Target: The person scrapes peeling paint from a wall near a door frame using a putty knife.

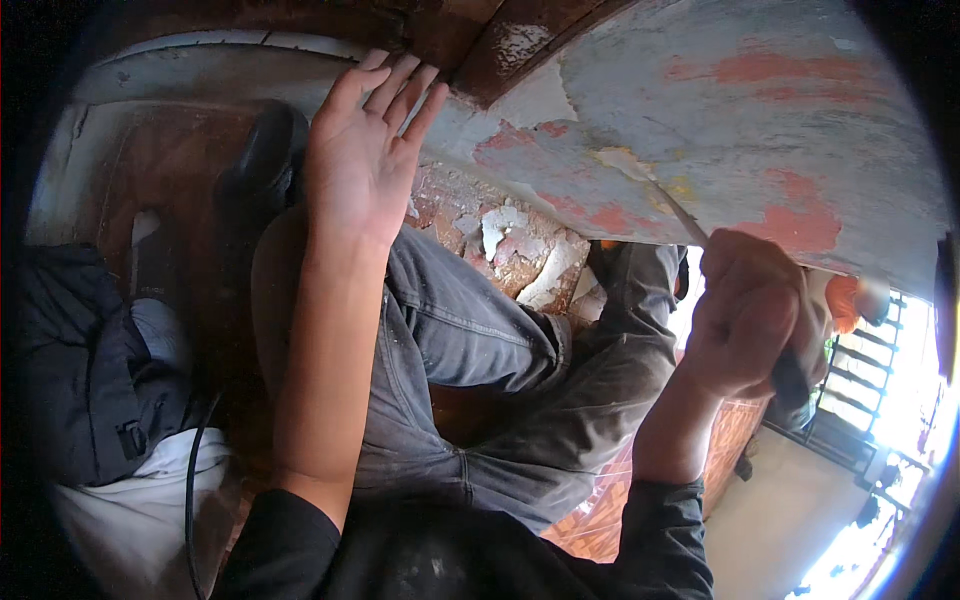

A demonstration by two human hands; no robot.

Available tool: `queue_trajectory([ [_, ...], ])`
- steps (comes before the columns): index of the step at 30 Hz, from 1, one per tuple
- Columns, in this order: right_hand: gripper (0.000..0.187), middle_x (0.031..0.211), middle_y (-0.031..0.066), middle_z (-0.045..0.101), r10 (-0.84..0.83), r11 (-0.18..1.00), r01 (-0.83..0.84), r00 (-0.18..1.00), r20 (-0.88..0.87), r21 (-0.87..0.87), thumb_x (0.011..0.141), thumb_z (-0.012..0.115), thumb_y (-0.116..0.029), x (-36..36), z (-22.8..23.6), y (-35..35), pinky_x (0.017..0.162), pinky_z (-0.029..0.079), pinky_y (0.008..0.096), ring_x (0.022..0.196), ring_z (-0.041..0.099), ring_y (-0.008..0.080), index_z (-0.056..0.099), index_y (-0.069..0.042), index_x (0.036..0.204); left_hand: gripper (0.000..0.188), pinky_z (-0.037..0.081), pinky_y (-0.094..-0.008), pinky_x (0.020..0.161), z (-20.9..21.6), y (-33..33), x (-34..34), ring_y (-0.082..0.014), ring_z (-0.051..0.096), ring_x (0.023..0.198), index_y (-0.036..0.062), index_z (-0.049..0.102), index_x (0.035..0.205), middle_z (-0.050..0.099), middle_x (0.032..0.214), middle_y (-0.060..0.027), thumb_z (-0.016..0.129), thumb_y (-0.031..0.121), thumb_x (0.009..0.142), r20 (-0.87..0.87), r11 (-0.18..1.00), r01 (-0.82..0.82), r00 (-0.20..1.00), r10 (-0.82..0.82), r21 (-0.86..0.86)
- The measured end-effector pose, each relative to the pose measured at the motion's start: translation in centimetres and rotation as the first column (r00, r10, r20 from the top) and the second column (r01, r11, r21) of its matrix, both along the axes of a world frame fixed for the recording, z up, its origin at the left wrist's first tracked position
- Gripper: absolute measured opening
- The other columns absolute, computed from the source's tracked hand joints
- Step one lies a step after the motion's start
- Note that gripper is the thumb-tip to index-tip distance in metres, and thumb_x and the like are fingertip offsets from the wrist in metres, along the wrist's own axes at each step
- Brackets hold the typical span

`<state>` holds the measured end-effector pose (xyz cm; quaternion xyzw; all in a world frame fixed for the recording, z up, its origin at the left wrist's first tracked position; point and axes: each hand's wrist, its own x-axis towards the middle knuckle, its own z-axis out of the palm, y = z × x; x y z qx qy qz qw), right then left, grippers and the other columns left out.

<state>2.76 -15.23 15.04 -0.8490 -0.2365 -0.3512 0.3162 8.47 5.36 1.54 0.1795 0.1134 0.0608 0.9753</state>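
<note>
My right hand (750,315) is closed in a fist around a scraper (682,212), whose narrow blade shows from the side. A bit of its dark handle sticks out below the fist. The tip touches the grey wall (640,100) by a pale, chipped spot with yellow traces. Palm up, my left hand (372,150) has its fingers stretched out and holds nothing. Its fingertips are beside the wall's lower left part and the dark wooden frame (530,40); whether they touch it I cannot tell. Reddish patches show through the wall's paint.
Peeled paint flakes (505,230) lie on the floor between my legs and the wall. At the left are a black bag (90,370), a white cloth (150,530) and a dark cable (190,500). A barred opening (860,370) lets in bright light at the right.
</note>
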Motion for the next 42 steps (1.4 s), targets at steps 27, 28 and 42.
queue_trajectory([
  [27,0.051,0.058,0.0088,0.052,0.078,0.991,-0.079,0.997,-0.01,-0.112,0.1,0.047,-0.027,-2.4,-0.4,1.0,0.056,0.052,0.0349,0.055,0.055,0.0227,0.043,-0.001,0.056,0.051,0.038,-0.044,0.11,0.6,-0.2,0.1,-0.0297,0.047,0.12,-0.007,0.039,0.126,0.045,0.123,-0.0213,0.061,0.014,0.085,-0.015,0.999,0.018,1.0,-0.017,0.029],
  [28,0.05,0.057,0.0087,0.051,0.092,0.993,-0.092,0.996,0.006,-0.07,0.099,0.046,-0.024,-2.3,-0.4,1.0,0.055,0.052,0.0355,0.053,0.055,0.0229,0.043,0.0,0.056,0.051,0.038,-0.044,0.11,0.6,-0.3,0.1,-0.0297,0.047,0.12,-0.007,0.039,0.126,0.045,0.123,-0.0213,0.061,0.014,0.085,-0.014,0.999,0.025,1.0,-0.025,0.024],
  [42,0.024,0.057,0.0119,0.053,-0.086,0.996,0.082,0.983,0.159,0.031,0.079,0.052,-0.01,-2.1,-2.6,-0.8,0.051,0.048,0.0325,0.052,0.055,0.0212,0.05,0.003,0.059,0.053,0.038,-0.0442,0.11,0.5,0.0,0.0,-0.0318,0.046,0.122,-0.0085,0.037,0.128,0.042,0.128,-0.0252,0.06,0.014,0.086,-0.016,0.999,0.004,1.0,-0.004,0.035],
])
